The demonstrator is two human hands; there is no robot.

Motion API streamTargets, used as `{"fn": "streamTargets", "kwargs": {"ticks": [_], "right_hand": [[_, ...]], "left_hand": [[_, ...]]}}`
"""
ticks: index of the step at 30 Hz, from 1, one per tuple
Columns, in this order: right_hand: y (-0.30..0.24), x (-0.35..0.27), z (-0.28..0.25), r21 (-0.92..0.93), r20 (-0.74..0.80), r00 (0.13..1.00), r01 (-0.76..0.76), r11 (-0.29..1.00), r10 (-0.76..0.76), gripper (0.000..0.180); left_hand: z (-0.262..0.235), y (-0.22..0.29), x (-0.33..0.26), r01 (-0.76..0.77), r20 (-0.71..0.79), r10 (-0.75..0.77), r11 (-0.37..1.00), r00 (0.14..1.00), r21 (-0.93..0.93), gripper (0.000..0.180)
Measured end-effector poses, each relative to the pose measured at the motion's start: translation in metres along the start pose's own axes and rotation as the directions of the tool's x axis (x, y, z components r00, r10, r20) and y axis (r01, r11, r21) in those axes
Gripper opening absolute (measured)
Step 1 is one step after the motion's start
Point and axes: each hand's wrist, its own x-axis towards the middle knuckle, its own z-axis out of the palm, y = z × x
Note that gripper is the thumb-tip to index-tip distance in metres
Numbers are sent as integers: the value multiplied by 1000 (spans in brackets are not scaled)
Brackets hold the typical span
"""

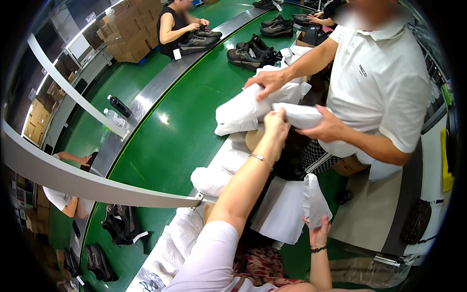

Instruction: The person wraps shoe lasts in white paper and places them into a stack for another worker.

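My left hand [276, 124] reaches far forward, its fingers closed at the near end of a white paper-wrapped bundle [302, 116]. A co-worker's hand [331, 125] grips the other end of that bundle. The co-worker's other hand [269, 82] rests on a larger white wrapped bundle [238, 111] at the belt's edge. Low on the right, my right hand [319, 234] holds another white paper-wrapped bundle [316, 202] upright by its bottom end. White paper sheets [279, 209] lie just left of it. What the wrappings contain is hidden.
A green conveyor belt [180, 131] curves past on the left, carrying dark shoes [250, 52]. White wrapped bundles [211, 181] line its near edge. A grey metal bar [131, 190] crosses left of my arm. Bottles [119, 106] stand on the far rail, where another person [170, 29] handles shoes.
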Motion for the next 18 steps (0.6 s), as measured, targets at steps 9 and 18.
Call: {"fn": "streamTargets", "kwargs": {"ticks": [9, 18], "right_hand": [[-9, 2, -24, -77, -82, 996, 35, 996, -41, 67], [-1, -5, -11, -103, 20, 999, -27, 994, 29, 62]], "left_hand": [[-7, 30, -101, -655, 639, 527, -190, 561, 732, 44], [-163, 105, -47, -312, 328, -52, -475, 943, 823, 117]]}}
